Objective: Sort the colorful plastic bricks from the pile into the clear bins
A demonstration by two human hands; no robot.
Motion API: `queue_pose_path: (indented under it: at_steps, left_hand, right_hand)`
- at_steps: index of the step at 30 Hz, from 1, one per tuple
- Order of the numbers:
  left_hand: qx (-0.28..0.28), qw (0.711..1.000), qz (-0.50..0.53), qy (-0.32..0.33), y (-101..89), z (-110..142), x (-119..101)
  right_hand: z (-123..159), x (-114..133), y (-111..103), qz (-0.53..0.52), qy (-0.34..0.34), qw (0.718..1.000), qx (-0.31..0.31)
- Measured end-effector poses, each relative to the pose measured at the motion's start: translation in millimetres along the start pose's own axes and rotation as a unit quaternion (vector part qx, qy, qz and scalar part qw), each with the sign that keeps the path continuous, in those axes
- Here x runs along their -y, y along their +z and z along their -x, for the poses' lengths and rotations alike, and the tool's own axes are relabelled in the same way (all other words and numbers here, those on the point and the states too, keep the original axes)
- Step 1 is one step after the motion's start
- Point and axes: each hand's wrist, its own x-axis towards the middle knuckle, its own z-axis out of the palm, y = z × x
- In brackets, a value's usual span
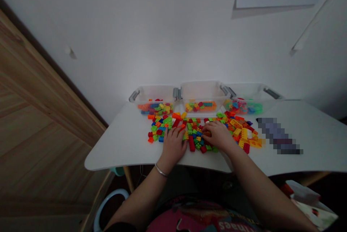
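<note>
Loose plastic building bricks (pixel 192 144) in many colours lie heaped across the middle of the white table. My left hand (pixel 175 144), with a silver bangle at the wrist, rests on the left part of the heap. Its fingers are apart and point forward, and a yellow-green brick (pixel 185 135) shows beside the thumb. My right hand (pixel 218 135) reaches into the heap from the right. Its fingers are curled down, with an orange brick (pixel 207 133) between thumb and fingers. The palms and some bricks beneath them are hidden.
Behind the heap stand a left bin (pixel 155 93), a middle bin (pixel 203 89) and a right bin (pixel 246 93), all clear plastic with bricks inside. A blurred-out flat object (pixel 279 136) lies on the table (pixel 116 145) at right. A wall rises behind.
</note>
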Motion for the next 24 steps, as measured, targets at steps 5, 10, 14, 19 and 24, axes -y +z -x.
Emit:
queue_pose_path:
  at_steps: [5, 10, 14, 19, 24]
  left_hand:
    - [-0.009, 1.0, 0.001, 0.0, 1.7, 0.0, 1.0]
    - [-0.007, 1.0, 0.002, 0.001, 1.2, 0.1, 1.3]
    - [-0.006, 1.0, 0.001, 0.0, 0.1, 0.2, 0.6]
    - [-0.006, 1.0, -0.001, -0.001, -0.2, 0.0, 0.3]
    - [-0.003, 1.0, 0.001, 0.0, -0.6, -0.8, 0.2]
  right_hand:
    - [-0.7, -0.5, 6.2, 0.031, 0.024, 0.998, -0.04]
    - [-1.0, 3.4, 4.3, 0.038, 0.018, 0.998, -0.044]
    - [-1.4, 7.1, -0.1, 0.036, 0.021, 0.999, -0.024]
    - [-5.7, 8.2, 0.8, 0.057, 0.034, 0.998, -0.008]
    - [-8.3, 10.1, 2.9, 0.072, 0.047, 0.996, -0.011]
